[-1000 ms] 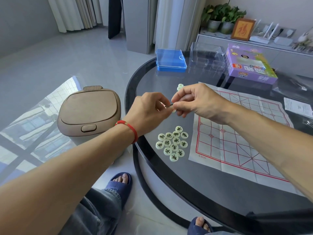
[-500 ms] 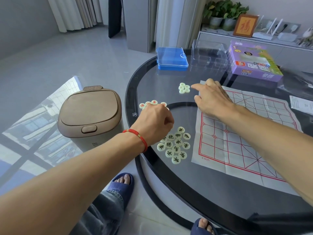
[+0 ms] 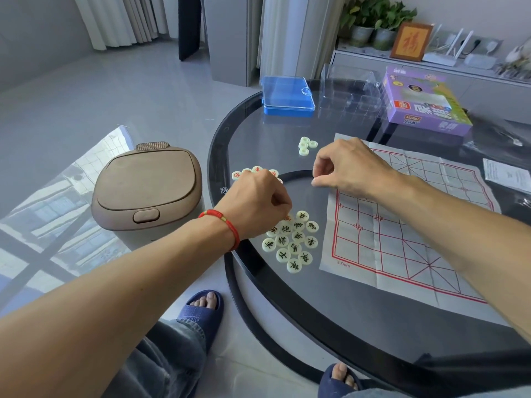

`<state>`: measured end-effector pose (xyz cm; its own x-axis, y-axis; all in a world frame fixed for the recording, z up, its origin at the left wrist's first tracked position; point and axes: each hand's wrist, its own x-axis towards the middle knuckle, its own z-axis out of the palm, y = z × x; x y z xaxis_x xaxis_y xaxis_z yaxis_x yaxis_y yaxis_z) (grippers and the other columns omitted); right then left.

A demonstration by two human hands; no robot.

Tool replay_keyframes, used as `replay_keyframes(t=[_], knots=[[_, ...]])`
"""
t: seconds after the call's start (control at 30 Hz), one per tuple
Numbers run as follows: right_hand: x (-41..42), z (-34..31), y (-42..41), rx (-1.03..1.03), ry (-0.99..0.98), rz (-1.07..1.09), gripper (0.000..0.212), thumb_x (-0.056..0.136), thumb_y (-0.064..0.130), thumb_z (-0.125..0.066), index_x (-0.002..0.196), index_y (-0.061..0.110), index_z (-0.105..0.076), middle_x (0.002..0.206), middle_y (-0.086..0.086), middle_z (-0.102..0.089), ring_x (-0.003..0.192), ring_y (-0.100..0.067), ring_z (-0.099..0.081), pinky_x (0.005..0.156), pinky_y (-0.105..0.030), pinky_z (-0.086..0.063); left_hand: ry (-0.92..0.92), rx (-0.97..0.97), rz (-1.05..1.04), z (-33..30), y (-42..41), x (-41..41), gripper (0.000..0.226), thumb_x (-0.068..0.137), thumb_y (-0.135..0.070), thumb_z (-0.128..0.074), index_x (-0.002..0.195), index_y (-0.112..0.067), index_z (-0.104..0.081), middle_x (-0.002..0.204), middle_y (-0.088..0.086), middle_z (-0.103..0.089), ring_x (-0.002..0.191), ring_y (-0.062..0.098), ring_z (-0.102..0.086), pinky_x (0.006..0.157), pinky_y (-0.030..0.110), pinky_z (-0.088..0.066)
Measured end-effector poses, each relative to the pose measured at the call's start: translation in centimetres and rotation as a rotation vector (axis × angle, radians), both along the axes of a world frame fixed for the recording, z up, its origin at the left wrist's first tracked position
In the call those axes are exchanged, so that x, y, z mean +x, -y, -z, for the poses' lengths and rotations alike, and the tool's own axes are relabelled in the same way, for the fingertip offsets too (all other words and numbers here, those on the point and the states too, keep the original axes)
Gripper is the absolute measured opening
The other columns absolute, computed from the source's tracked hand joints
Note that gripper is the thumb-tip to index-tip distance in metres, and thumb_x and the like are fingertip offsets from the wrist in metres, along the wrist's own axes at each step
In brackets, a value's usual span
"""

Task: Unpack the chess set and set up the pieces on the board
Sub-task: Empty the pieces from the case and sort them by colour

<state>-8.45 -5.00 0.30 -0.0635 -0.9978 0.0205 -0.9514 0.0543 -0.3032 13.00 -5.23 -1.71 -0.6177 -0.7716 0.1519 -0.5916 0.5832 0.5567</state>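
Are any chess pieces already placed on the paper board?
No: the board shows only its red grid, while the pieces lie in clusters on the glass table to its left.

Right hand back from the pieces

A round dark glass table is noted, bearing a creased paper chessboard, pale round chess pieces, a blue plastic case and a purple cardboard box.

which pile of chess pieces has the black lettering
The cluster nearest the person, left of the paper board. The group behind the left hand shows red characters; the far group shows no lettering.
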Motion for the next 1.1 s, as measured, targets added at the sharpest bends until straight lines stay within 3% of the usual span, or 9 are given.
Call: replay_keyframes(t=[0.1,0.17,0.27,0.37,0.5,0.63,0.8,0.93,1.1], knots=[[0.4,-1.5,-0.9,0.107,0.343,0.017,0.009,0.084,0.013,-0.082,0.088,0.017,-0.076,0.073,-0.001,-0.077,0.073,-0.011,-0.074,0.076,-0.028,-0.059,-0.033,-0.006,-0.085,-0.4,0.2,0.2,0.016,0.085,-0.012,-0.066,0.089,-0.018,-0.08,0.081,-0.003,-0.075,0.075,0.014,-0.069,0.074,0.027,-0.056],[0.8,-2.1,-1.5,0.153,0.551,-0.024,0.009,0.087,0.008,-0.08,0.094,0.009,-0.076,0.078,-0.008,-0.078,0.071,-0.015,-0.073,0.075,-0.032,-0.058,-0.1,0.089,-0.134,-0.7,0.3,0.2,0.012,0.087,-0.021,-0.068,0.094,-0.021,-0.079,0.08,-0.005,-0.074,0.073,0.008,-0.068,0.069,0.019,-0.055],[1.7,-2.3,-1.8,0.165,0.676,-0.096,0.011,0.087,0.005,-0.078,0.098,0.003,-0.074,0.078,-0.011,-0.078,0.069,-0.016,-0.071,0.071,-0.029,-0.058,-0.278,0.341,-0.136,-1.1,0.4,0.1,0.012,0.087,-0.028,-0.075,0.094,-0.018,-0.078,0.07,-0.001,-0.074,0.06,0.008,-0.066,0.065,0.026,-0.06],[2.4,-2.2,-1.9,0.174,0.698,-0.133,0.011,0.088,0.005,-0.077,0.098,0.002,-0.074,0.079,-0.012,-0.077,0.069,-0.015,-0.07,0.068,-0.025,-0.057,-0.341,0.43,-0.165,-1.2,0.6,0.4,0.01,0.086,-0.021,-0.077,0.091,-0.012,-0.077,0.069,0.003,-0.074,0.06,0.013,-0.067,0.066,0.033,-0.061],[2.9,-2.1,-1.7,0.183,0.658,-0.165,0.012,0.088,0.014,-0.079,0.097,0.007,-0.074,0.081,-0.008,-0.078,0.071,-0.013,-0.07,0.069,-0.025,-0.057,-0.338,0.501,-0.196,-1.3,0.8,0.9,0.007,0.084,-0.016,-0.077,0.087,-0.01,-0.075,0.072,0.006,-0.075,0.061,0.016,-0.067,0.065,0.033,-0.06],[3.2,-1.3,-1.3,0.19,0.273,-0.221,0.01,0.083,0.029,-0.085,0.086,0.024,-0.077,0.081,0.008,-0.077,0.077,-0.003,-0.071,0.078,-0.027,-0.059,-0.185,0.348,-0.275,-1.3,2.1,2.1,0.007,0.08,-0.024,-0.081,0.081,-0.019,-0.076,0.07,-0.001,-0.075,0.06,0.011,-0.069,0.063,0.029,-0.06],[4.2,-0.1,-1.1,0.229,0.2,-0.226,0.018,0.075,0.035,-0.089,0.08,0.025,-0.075,0.073,0.008,-0.073,0.066,0.0,-0.065,0.063,-0.017,-0.048,-0.095,0.233,-0.314,-1.3,2.9,3.6,0.004,0.081,-0.023,-0.079,0.082,-0.02,-0.077,0.073,-0.004,-0.074,0.069,0.01,-0.07,0.069,0.03,-0.062],[4.3,0.6,-0.1,0.126,0.152,-0.129,0.024,0.074,0.041,-0.089,0.077,0.024,-0.073,0.071,0.01,-0.069,0.069,-0.004,-0.063,0.063,-0.024,-0.048,0.001,0.208,-0.303,-1.2,2.7,3.8,0.004,0.081,-0.021,-0.079,0.084,-0.021,-0.078,0.081,-0.007,-0.072,0.076,0.005,-0.066,0.059,0.015,-0.049],[4.5,1.5,0.9,0.054,0.095,-0.04,0.029,0.081,0.05,-0.082,0.08,0.022,-0.072,0.077,0.009,-0.068,0.081,-0.013,-0.065,0.075,-0.038,-0.055,0.096,0.176,-0.296,-0.9,3.0,4.0,0.005,0.079,-0.021,-0.08,0.083,-0.022,-0.077,0.087,-0.006,-0.071,0.082,0.011,-0.068,0.067,0.023,-0.056]])
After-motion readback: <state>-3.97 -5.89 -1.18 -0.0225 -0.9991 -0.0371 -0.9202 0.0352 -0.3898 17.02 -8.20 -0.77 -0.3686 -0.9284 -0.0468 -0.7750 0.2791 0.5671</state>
